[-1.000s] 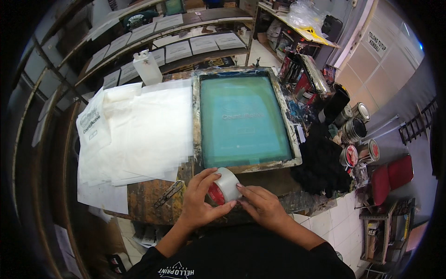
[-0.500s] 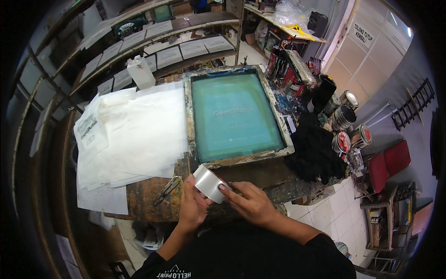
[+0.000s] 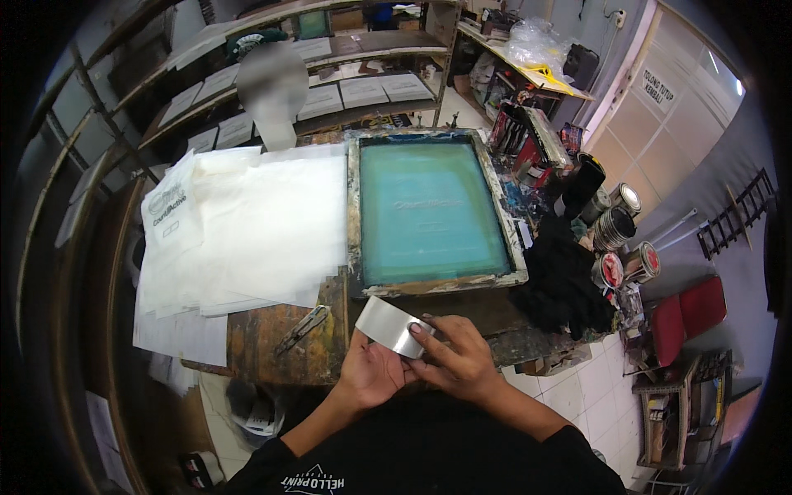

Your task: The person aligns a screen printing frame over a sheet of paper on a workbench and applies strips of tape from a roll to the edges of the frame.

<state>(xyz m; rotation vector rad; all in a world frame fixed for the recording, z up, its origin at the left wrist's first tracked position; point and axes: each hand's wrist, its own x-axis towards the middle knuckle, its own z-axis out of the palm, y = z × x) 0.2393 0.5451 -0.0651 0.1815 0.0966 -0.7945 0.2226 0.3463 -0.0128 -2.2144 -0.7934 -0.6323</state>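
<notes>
A wide roll of silvery-clear packing tape (image 3: 385, 322) is held tilted in front of my body, just over the table's near edge. My left hand (image 3: 369, 375) cradles it from below and behind, palm up, its fingers partly hidden by the roll. My right hand (image 3: 462, 359) grips the right end, fingertips pressed on the tape's outer face. Beyond the roll lies a wooden-framed printing screen (image 3: 429, 235) with teal mesh and faint lettering. Left of my hands, a utility knife (image 3: 303, 329) rests on the stained wooden table (image 3: 247, 337).
White sheets (image 3: 264, 227) are stacked left of the screen, a printed one on top. Black cloth (image 3: 565, 276) lies to the right, near several paint cans (image 3: 613, 228). Behind stand drying shelves (image 3: 371, 41) with printed sheets. A red chair (image 3: 689, 307) stands at right.
The roll has turned a little in my hands and its right end shows higher. My left palm has opened more toward view. The view has shifted slightly, moving the table scene rightward.
</notes>
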